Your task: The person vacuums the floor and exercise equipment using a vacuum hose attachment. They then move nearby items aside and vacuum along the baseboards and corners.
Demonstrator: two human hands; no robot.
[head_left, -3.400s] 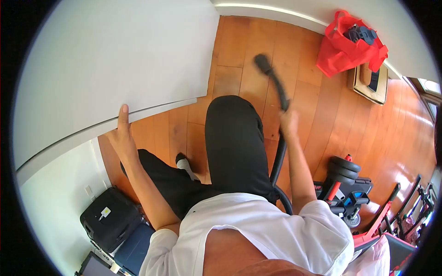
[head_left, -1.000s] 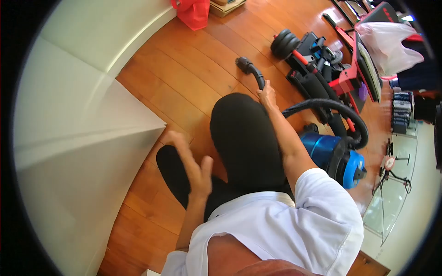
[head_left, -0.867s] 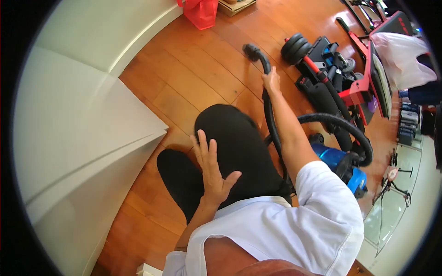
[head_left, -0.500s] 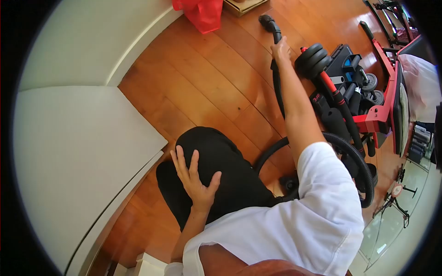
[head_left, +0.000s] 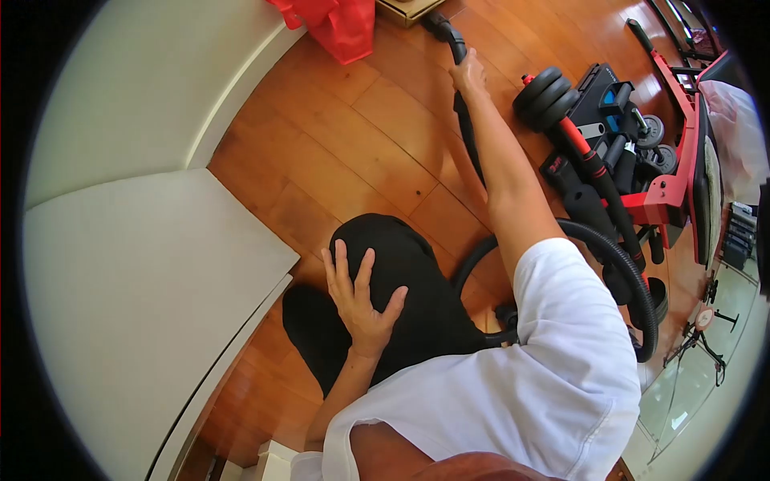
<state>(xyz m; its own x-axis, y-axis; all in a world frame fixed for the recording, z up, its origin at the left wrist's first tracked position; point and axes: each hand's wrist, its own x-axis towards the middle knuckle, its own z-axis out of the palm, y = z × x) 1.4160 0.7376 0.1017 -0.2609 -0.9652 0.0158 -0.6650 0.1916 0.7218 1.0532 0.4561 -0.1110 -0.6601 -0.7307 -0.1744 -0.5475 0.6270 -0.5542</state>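
My right hand [head_left: 470, 76] is wrapped round the handle of a black vacuum cleaner hose [head_left: 465, 132], arm stretched far forward. The dark brush head [head_left: 435, 26] at its end is low over the wooden floor [head_left: 353, 144], close to a cardboard box [head_left: 407, 10]; whether the two touch, I cannot tell. From the handle the ribbed hose runs back under my arm and loops round on the right [head_left: 622, 264]. With fingers spread, my left hand [head_left: 363, 309] lies on my black-clad knee [head_left: 385, 232] and holds nothing.
A red bag [head_left: 337, 28] lies by the wall beside the box. To the right are a dumbbell bar with black plates [head_left: 547, 98], small weights [head_left: 654, 132] and a red-framed bench [head_left: 674, 192]. A white cabinet [head_left: 152, 280] borders the left side.
My right hand has moved the hose handle and brush head left and forward, nearer the cardboard box. My left hand stays on the knee; the view has shifted slightly.
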